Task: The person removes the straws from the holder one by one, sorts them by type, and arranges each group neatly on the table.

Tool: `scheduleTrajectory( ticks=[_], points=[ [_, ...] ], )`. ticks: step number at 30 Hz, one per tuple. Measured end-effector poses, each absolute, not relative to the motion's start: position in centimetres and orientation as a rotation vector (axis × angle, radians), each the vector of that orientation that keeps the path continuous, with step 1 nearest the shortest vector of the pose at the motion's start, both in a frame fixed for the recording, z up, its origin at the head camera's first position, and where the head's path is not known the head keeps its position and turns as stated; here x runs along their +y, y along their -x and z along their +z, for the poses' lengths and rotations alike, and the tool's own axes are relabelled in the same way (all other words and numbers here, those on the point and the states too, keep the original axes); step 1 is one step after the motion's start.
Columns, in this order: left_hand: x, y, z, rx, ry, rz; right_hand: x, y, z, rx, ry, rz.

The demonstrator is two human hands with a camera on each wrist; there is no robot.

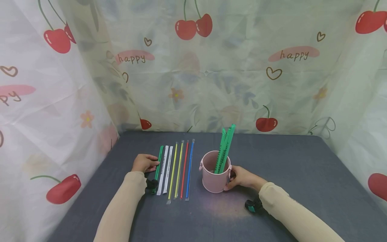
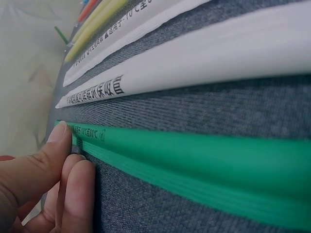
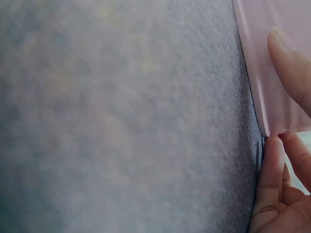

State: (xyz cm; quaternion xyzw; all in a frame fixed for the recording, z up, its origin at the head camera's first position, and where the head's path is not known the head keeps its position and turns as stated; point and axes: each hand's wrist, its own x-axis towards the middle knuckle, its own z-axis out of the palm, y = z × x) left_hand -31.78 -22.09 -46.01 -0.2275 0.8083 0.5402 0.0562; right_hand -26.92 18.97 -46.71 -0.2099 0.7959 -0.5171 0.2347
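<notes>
My left hand [image 1: 145,163] pinches a green paper-wrapped straw [image 2: 194,158] near its far end, thumb on top and fingers at its edge. That straw lies on the table at the left end of a row. Right of it are two white wrapped straws [image 1: 168,168], then two yellow straws [image 1: 173,171], a red straw [image 1: 184,169] and a blue straw [image 1: 189,171] in clear sleeves. My right hand [image 1: 244,177] holds a small pink bucket [image 1: 214,183] by its right side, thumb on the wall. Green wrapped straws [image 1: 225,148] lean upright inside the bucket.
Dark grey cloth covers the table [image 1: 287,161]. A cherry-print curtain [image 1: 229,84] hangs behind it and along both sides. Black bands sit on both wrists, the right one with a dark camera [image 1: 253,205] close to the tabletop.
</notes>
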Motion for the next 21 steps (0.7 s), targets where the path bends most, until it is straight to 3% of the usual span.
scheduleTrajectory(
  ticks=[11,21],
  points=[
    [-22.6,32.3,-46.1,2.416,0.685,1.676,19.0,26.9,-46.7,2.191,0.579,-1.416],
    [-21.3,32.0,-43.3,2.442,0.604,1.647,19.0,26.9,-46.8,2.186,0.584,-1.423]
  ],
)
